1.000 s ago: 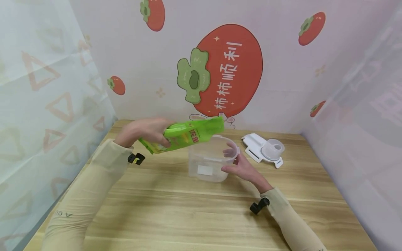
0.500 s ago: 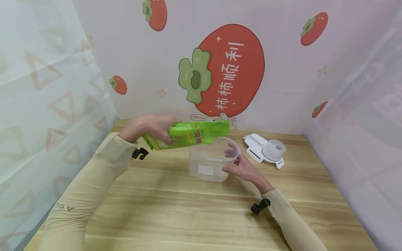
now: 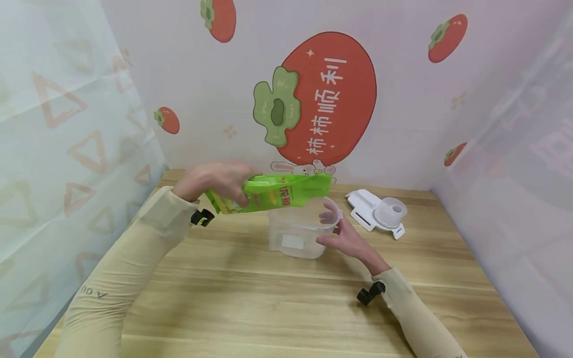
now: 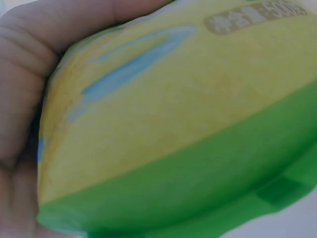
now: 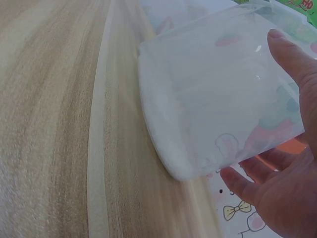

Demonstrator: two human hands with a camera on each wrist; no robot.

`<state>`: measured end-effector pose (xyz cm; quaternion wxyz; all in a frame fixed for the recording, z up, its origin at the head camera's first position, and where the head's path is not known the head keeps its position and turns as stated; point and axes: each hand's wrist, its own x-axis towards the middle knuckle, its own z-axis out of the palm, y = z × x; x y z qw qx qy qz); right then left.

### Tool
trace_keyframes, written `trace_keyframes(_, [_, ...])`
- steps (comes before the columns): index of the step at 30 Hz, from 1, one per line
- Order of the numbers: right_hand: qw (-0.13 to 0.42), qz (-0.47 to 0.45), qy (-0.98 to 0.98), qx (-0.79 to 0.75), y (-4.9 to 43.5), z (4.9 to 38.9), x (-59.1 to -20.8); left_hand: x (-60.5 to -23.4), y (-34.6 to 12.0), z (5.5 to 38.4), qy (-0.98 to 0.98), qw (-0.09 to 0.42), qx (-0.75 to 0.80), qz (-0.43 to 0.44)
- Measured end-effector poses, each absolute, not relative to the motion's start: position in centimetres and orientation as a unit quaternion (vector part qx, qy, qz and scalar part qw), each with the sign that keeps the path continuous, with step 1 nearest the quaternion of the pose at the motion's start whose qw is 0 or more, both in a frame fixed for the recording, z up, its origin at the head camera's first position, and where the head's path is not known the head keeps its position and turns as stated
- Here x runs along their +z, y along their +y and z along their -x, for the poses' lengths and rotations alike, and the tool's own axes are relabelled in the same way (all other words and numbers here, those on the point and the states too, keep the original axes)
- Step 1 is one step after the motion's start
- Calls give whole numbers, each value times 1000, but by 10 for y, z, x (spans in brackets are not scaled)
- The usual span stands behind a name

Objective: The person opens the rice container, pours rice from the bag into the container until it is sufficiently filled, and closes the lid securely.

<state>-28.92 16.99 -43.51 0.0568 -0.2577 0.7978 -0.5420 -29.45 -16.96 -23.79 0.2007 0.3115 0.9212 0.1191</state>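
Note:
My left hand (image 3: 228, 181) grips a green and yellow plastic packet (image 3: 282, 193) from above and behind. The packet lies nearly level in the air, its far end over the left of the clear plastic container (image 3: 297, 231); in the left wrist view its printed face (image 4: 163, 124) fills most of the frame. The container stands on the table with a small white label on its front. Thumb in front and fingers behind, my right hand (image 3: 346, 237) holds the container's right side. In the right wrist view the container's base (image 5: 158, 129) looks whiter than its wall.
A white lid (image 3: 362, 211) with a round, see-through cap (image 3: 390, 213) lies on the wooden table (image 3: 250, 308), right of the container. Patterned wall sheets (image 3: 403, 109) stand along the back and both sides.
The left hand has carried the packet a little to the right, and the packet's far end sits slightly lower, further over the container. The right hand and the container stay in place.

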Motion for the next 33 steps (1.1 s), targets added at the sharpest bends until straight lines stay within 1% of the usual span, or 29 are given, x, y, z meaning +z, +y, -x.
trace_keyframes(5, [57, 259, 794, -547, 172, 290, -434, -234, -164, 296, 916, 206, 115, -326])
trace_keyframes(12, [59, 255, 794, -549, 173, 291, -432, -232, -159, 298, 915, 219, 102, -322])
trace_keyframes(20, [62, 263, 787, -554, 171, 292, -434, -231, -157, 299, 915, 242, 107, -304])
trace_keyframes(33, [63, 262, 787, -554, 171, 290, -434, -230, -154, 301, 920, 252, 96, -285])
